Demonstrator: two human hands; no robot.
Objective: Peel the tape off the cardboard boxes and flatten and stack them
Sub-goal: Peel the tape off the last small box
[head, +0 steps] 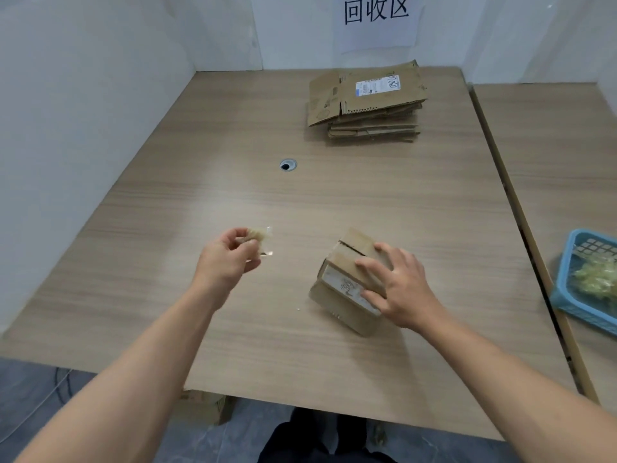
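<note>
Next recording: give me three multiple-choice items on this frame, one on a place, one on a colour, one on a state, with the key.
1. Where on the table does the stack of flattened boxes lie?
A. far side, below the wall sign
B. near edge
C. on the floor

2. What colour is the basket?
A. red
B. blue
C. black

3. The left hand:
A. lies flat on the table
B. pinches a wad of tape
C. grips a box

Key: 1 A, the stack sits by the far wall under the sign; 2 B, its mesh walls are blue; 3 B, crumpled tape shows at its fingertips.
</note>
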